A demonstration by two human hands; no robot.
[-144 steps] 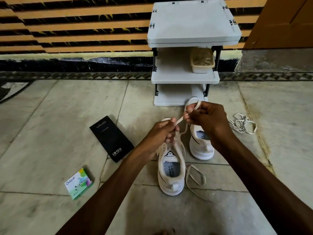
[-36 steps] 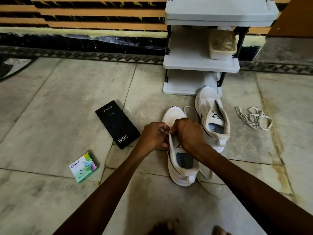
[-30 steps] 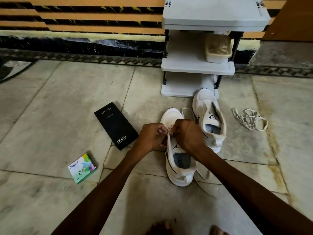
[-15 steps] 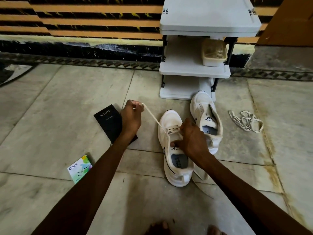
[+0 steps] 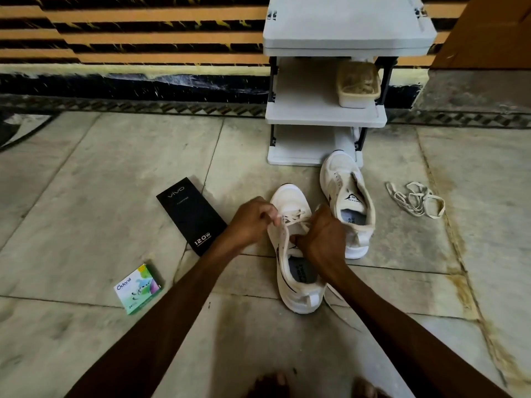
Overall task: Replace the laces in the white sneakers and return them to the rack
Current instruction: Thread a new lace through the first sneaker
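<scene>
Two white sneakers stand on the floor before the grey shoe rack point(image 5: 324, 117). The near sneaker point(image 5: 290, 205) has a cream lace point(image 5: 294, 217) crossed through its front eyelets. My left hand point(image 5: 251, 218) pinches one lace end at the sneaker's left side. My right hand point(image 5: 321, 235) grips the sneaker's tongue and right eyelet flap; a loose lace end point(image 5: 333, 297) trails on the floor beside the heel. The far sneaker point(image 5: 349, 196) has no lace and its toe touches the rack's base.
A loose pile of old laces point(image 5: 416, 199) lies right of the sneakers. A black phone box point(image 5: 191, 215) and a small green box point(image 5: 138, 288) lie to the left. A tub point(image 5: 357, 84) sits on the rack's middle shelf. My toes point(image 5: 271, 384) show at the bottom edge.
My left hand, which had pulled the lace out to the left, has come back to the near sneaker's eyelets. My right hand stays on the sneaker.
</scene>
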